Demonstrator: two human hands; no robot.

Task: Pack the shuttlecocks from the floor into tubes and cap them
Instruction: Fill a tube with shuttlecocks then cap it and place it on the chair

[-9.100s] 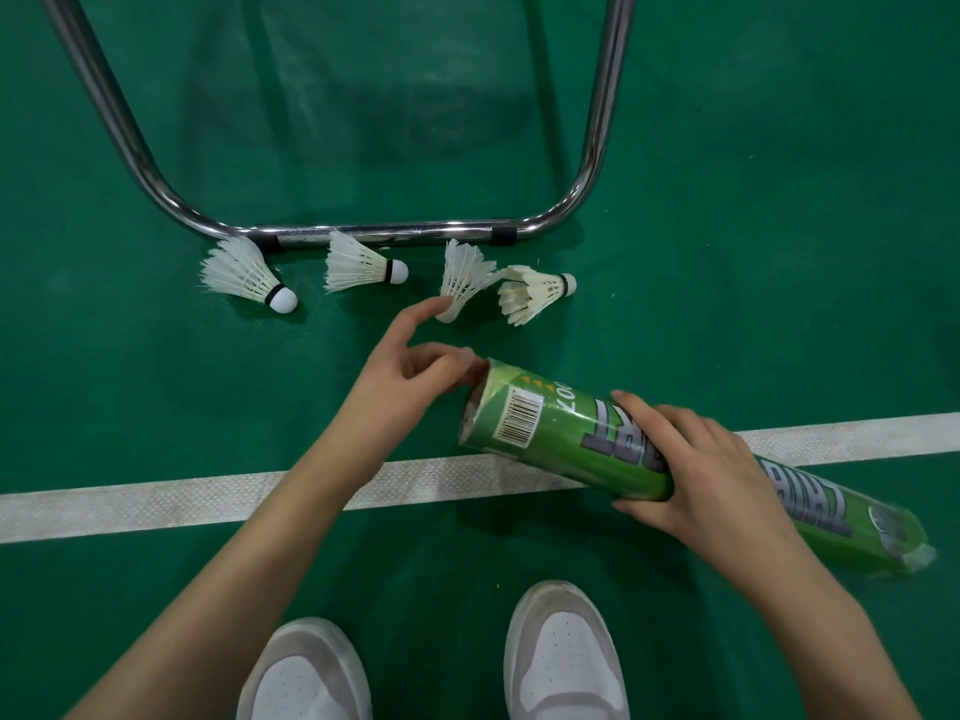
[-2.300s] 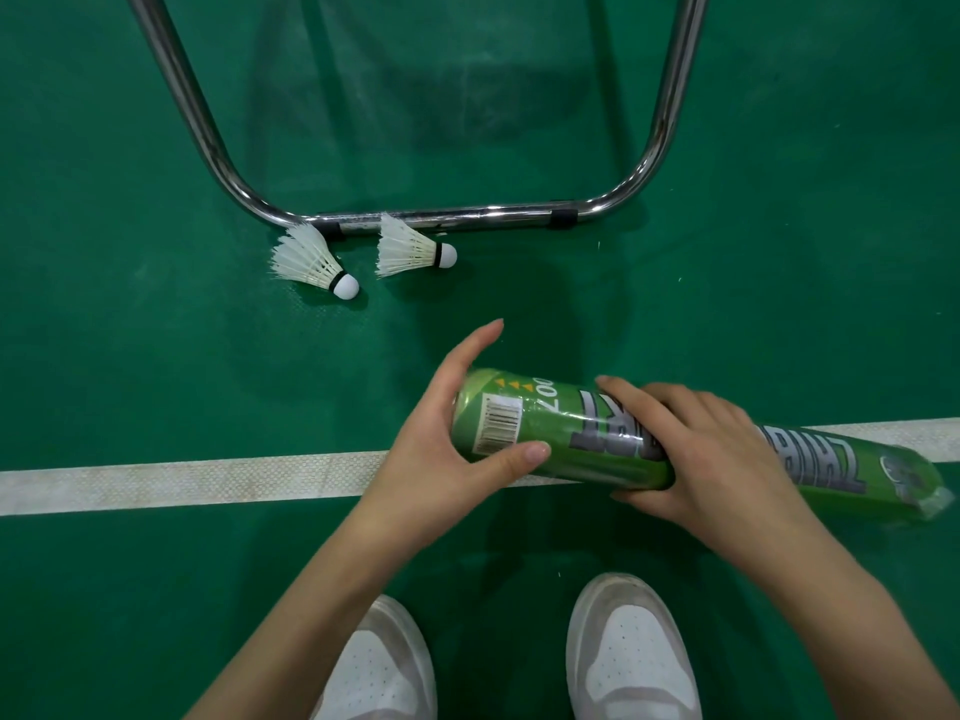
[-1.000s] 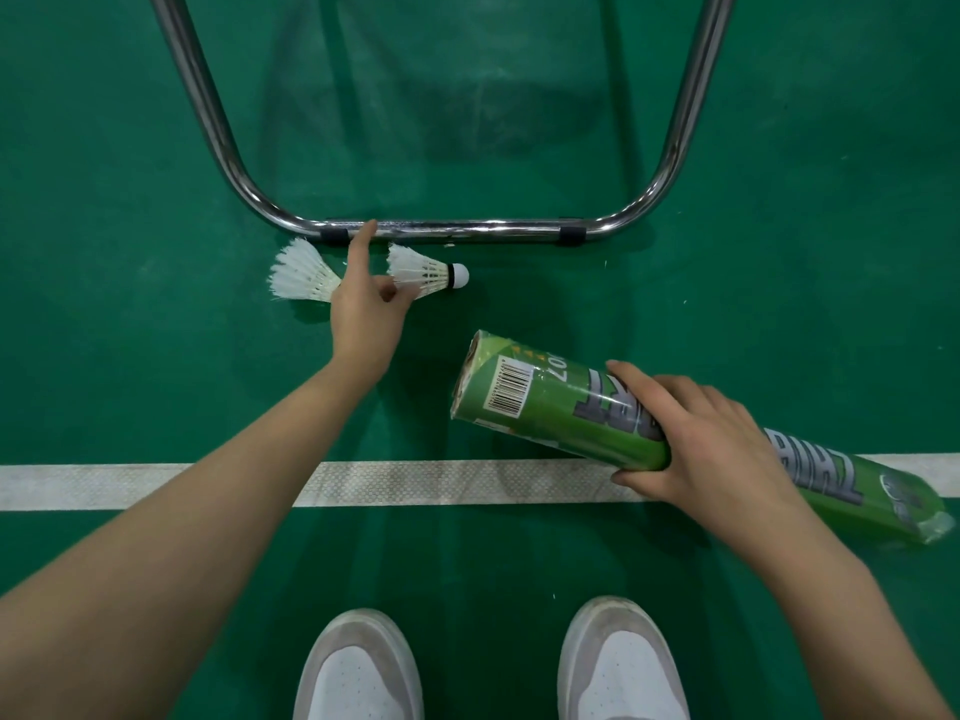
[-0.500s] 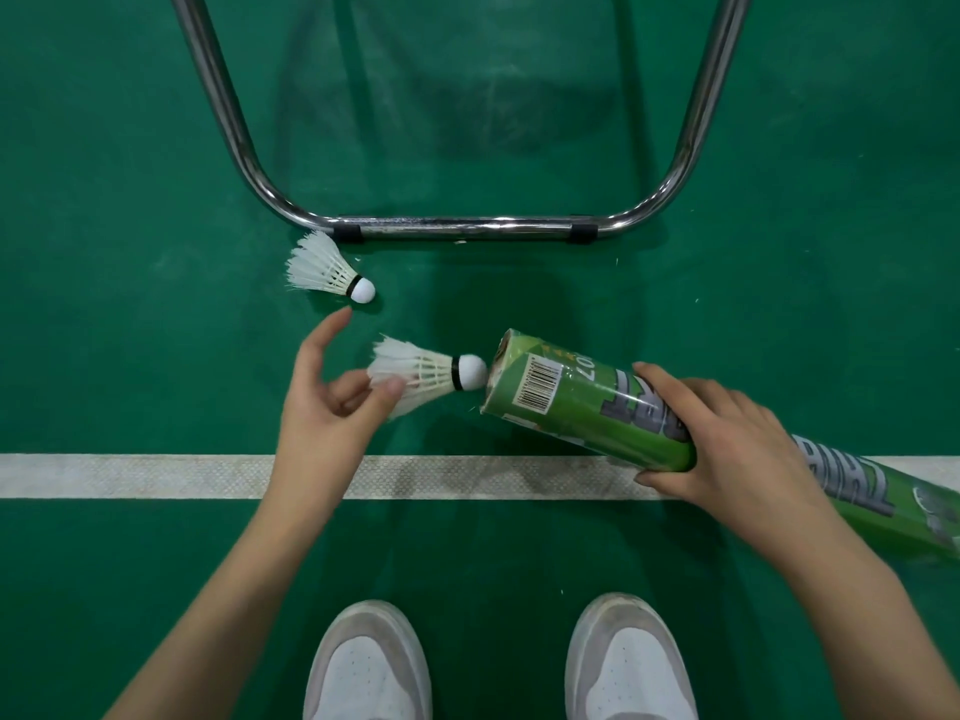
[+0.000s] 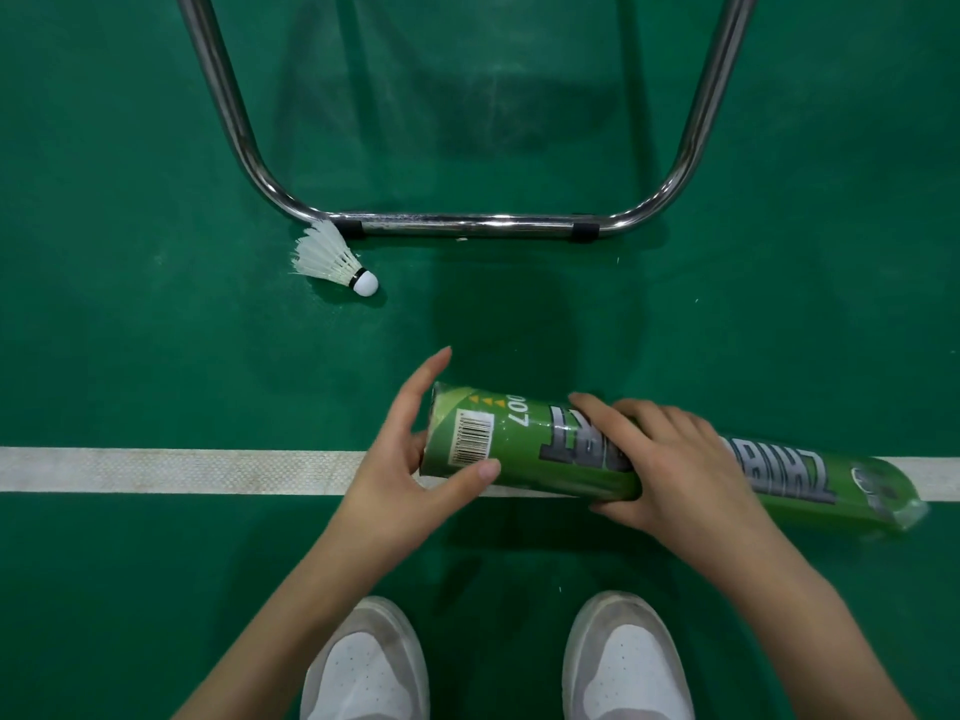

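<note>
In the middle of the frame the right hand (image 5: 675, 470) wraps around the green tube (image 5: 545, 449) lying across the white line (image 5: 156, 470), the left hand (image 5: 410, 459) cups its open end, and one shuttlecock (image 5: 332, 259) lies upper left by the metal frame (image 5: 467, 223).
</note>
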